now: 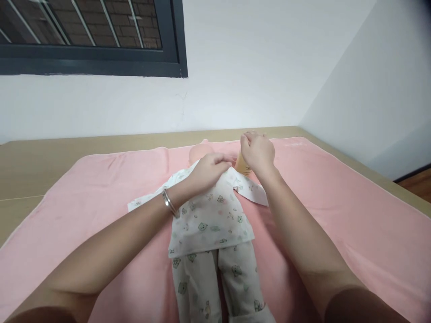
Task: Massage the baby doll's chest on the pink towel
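Note:
A doll (200, 151) lies on its back, its round bare head at the far end and its face turned out of sight. It wears a white printed top (212, 220) and matching trousers (198, 287). My left hand (210, 172), a silver bangle at its wrist, is over the upper chest with fingers stretched out, palm hidden; I cannot tell whether it touches the cloth. Just right of it my right hand (258, 150) is closed round a yellow tube or bottle (242, 166) with small print. The container's upper part is hidden by the fingers.
A pink blanket (336, 215) spreads under the doll over a light wooden surface (43, 157). White wall (242, 67) rises behind, with a dark-framed, barred window (94, 58) at upper left. Another wall stands to the right.

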`<state>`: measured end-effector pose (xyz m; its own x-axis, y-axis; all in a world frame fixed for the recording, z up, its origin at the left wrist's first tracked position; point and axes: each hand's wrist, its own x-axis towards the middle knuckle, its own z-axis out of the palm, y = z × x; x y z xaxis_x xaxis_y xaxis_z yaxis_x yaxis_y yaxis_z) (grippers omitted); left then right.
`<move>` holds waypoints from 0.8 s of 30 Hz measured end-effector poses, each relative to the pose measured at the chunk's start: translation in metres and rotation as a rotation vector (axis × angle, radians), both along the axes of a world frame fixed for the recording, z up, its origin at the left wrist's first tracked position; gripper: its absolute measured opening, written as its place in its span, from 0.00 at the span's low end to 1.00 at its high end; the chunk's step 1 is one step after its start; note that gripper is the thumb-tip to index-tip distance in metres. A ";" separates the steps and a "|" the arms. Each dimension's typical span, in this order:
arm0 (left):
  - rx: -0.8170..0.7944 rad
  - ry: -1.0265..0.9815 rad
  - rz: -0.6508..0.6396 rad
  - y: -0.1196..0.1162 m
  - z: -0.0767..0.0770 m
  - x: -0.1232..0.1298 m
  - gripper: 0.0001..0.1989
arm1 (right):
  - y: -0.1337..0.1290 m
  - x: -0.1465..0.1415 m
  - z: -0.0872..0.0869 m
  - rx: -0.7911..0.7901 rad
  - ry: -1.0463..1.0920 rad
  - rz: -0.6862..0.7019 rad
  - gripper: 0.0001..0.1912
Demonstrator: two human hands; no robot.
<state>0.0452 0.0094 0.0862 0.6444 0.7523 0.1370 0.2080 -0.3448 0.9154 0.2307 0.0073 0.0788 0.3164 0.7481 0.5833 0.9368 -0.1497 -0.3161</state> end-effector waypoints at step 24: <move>0.837 -0.075 0.187 -0.051 -0.008 -0.050 0.29 | -0.096 -0.144 0.015 -0.215 1.489 0.934 0.31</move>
